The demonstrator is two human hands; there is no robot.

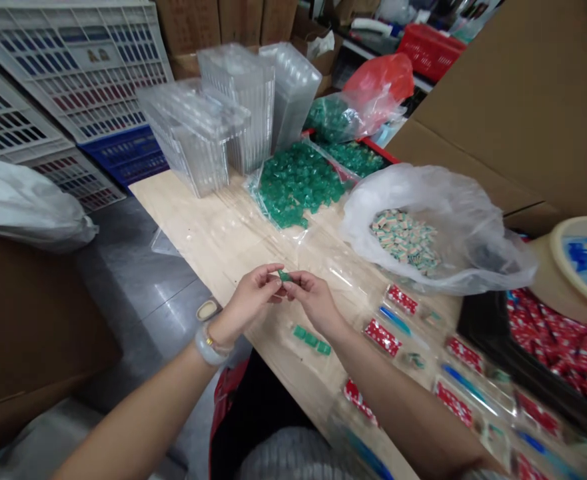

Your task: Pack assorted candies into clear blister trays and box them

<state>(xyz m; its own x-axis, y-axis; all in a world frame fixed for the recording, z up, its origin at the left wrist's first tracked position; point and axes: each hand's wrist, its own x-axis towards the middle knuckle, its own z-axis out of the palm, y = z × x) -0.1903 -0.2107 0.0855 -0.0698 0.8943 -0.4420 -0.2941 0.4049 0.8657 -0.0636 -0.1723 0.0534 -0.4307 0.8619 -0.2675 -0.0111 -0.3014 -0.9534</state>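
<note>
Just above the wooden table (243,247), my left hand (258,288) and my right hand (313,297) meet at their fingertips. Between them they pinch a small green plastic piece (284,275), partly covered by the fingers, so its exact kind is unclear. Below my right hand, a short row of green blocks (312,340) lies on the wood. Farther off spreads a heap of similar green pieces (293,183) on clear plastic. To the right of the heap, an open white plastic bag (473,200) holds many small striped pieces (406,240).
Stacks of clear plastic trays (188,133) stand at the table's far left. Clear packs with red patterned pieces (383,337) and blue sticks (396,320) line the right side. A cream tub (548,267) sits at right; white crates (83,73) stand back left.
</note>
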